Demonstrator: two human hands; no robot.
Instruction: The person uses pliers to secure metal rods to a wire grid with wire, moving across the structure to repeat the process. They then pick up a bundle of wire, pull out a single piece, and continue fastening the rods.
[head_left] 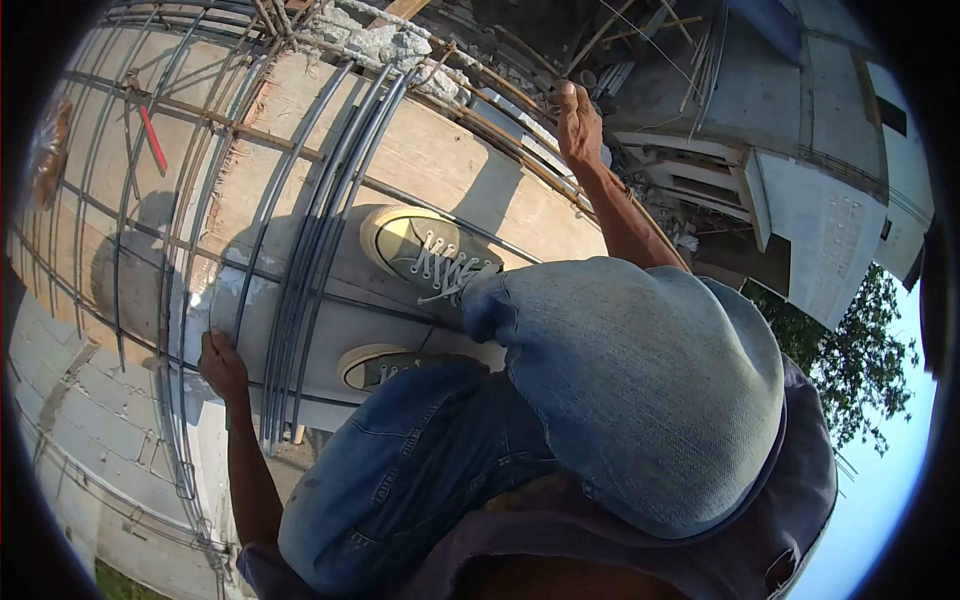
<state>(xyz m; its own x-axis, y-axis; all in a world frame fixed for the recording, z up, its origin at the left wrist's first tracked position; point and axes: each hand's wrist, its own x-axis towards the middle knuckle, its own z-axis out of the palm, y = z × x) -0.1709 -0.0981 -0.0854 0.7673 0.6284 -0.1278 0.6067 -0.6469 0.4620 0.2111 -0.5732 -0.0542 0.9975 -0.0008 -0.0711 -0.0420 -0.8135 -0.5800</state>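
Grey steel bars, one bundle (320, 205): laid across the pale plywood deck (440, 150) from its rubble-strewn edge to the edge by the block wall (115, 400), just beside a pair of laced canvas shoes (405, 245). Left hand (222, 365): at the wall-side edge, fingers curled near one end of a single bar (264, 222) (gripped or not, cannot tell). Right hand (580, 125): at the rubble-strewn edge, thumb raised, fingers curled beside thin brown rods (500, 138); any hold hidden. Red-handled tool (153, 142): among crossing bars.
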